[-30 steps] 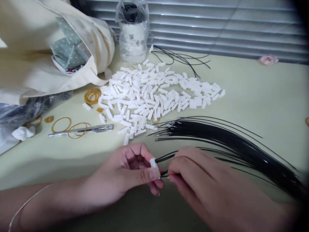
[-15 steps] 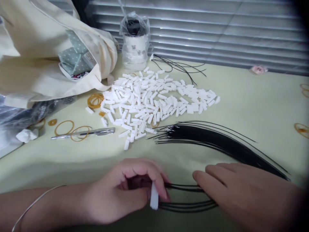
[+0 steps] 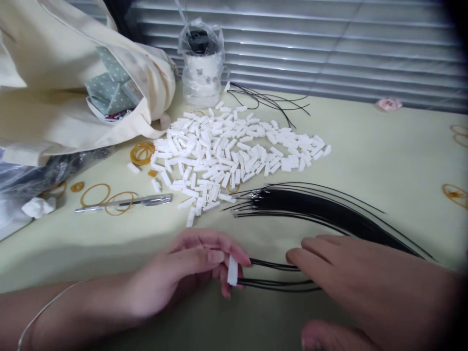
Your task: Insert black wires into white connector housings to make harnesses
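Note:
My left hand (image 3: 193,265) pinches a small white plastic connector housing (image 3: 233,271) between its fingers. Several black wires (image 3: 272,282) run from the housing to the right in two groups and pass under my right hand (image 3: 365,282). The right hand's fingers are stretched out over these wires, with the thumb apart below; the far wire ends are hidden. Behind it lies a thick bundle of black wires (image 3: 314,209) with bare metal tips at its left end. A large heap of white housings (image 3: 219,146) spreads across the table beyond both hands.
A cream cloth bag (image 3: 146,78) stands at the left, beside a plastic-wrapped cup (image 3: 203,73). Rubber bands (image 3: 142,154), a pen (image 3: 146,201) and a crumpled tissue (image 3: 38,207) lie at the left. A wired housing (image 3: 270,97) rests near the blinds (image 3: 310,44).
The housing and its wires have risen slightly in the view. My left thumb has shifted up onto the housing's upper end. My right thumb now shows, apart from the fingers.

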Demonstrator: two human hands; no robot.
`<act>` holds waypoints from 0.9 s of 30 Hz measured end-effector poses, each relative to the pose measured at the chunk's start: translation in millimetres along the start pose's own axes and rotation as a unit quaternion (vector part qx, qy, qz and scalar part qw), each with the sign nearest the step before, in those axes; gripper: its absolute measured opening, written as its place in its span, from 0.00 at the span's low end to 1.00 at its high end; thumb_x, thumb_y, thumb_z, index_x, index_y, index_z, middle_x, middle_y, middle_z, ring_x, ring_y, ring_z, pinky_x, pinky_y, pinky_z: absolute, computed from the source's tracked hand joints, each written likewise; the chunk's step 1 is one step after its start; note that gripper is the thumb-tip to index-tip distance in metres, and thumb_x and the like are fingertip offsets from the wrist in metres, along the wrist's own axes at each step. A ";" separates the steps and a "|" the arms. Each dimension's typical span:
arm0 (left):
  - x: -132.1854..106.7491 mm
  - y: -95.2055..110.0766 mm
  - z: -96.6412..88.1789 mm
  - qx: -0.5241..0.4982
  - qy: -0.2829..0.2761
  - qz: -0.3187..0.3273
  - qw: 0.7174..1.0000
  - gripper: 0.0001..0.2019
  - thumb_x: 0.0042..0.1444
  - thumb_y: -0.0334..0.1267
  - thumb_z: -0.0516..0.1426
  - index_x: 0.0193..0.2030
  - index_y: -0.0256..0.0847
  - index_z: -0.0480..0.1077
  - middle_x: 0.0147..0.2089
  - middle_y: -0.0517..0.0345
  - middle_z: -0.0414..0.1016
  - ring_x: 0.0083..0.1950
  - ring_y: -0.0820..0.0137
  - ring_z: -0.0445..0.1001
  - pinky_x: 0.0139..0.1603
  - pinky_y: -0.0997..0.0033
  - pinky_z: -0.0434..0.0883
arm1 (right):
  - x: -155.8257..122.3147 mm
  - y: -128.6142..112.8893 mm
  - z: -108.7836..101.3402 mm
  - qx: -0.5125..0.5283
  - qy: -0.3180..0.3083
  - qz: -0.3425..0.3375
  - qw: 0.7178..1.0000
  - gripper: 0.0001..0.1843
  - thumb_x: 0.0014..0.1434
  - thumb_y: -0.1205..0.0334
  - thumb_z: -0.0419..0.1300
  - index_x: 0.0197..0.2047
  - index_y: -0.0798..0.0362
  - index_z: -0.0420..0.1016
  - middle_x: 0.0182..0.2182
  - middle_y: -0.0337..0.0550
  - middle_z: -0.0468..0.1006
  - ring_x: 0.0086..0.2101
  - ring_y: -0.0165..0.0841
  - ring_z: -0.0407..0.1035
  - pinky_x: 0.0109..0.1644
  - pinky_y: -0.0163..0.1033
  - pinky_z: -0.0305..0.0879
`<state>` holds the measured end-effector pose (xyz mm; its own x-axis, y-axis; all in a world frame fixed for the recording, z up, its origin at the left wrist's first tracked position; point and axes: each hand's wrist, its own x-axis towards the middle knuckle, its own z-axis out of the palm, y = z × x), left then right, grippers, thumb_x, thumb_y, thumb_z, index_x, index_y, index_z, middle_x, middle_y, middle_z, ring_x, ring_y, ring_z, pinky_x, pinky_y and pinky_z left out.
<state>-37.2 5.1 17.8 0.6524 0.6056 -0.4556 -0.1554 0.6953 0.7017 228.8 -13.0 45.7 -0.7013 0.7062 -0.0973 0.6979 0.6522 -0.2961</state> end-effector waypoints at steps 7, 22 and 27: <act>3.8 -1.7 13.4 0.100 0.055 -0.030 0.993 0.08 0.51 0.29 0.59 0.38 0.35 0.67 0.29 0.63 0.70 0.29 0.80 0.67 0.32 0.80 0.64 | 38.3 3.3 -2.6 -0.028 0.080 0.011 0.996 0.21 0.65 0.47 0.44 0.41 0.53 0.72 0.35 0.46 0.72 0.33 0.36 0.66 0.35 0.43 0.64; 5.4 -3.6 7.5 0.016 0.070 -0.031 0.997 0.10 0.48 0.29 0.64 0.38 0.39 0.73 0.32 0.63 0.77 0.32 0.80 0.73 0.36 0.81 0.69 | 61.8 10.0 19.5 0.039 0.163 0.019 0.986 0.06 0.60 0.72 0.49 0.35 0.56 0.67 0.37 0.45 0.70 0.36 0.31 0.63 0.38 0.37 0.63; 6.4 -1.3 6.6 -0.009 0.087 -0.039 0.995 0.09 0.49 0.27 0.64 0.38 0.38 0.73 0.33 0.61 0.79 0.34 0.76 0.76 0.39 0.77 0.72 | 52.9 -4.7 -3.1 0.181 0.055 0.077 0.979 0.07 0.62 0.66 0.49 0.33 0.53 0.66 0.28 0.36 0.69 0.26 0.25 0.60 0.27 0.32 0.55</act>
<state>-28.0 5.5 17.6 0.5244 0.6067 -0.5974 -0.1239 0.7485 0.6514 188.8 22.2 44.9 -0.5581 0.8268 -0.0702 0.6830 0.4097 -0.6047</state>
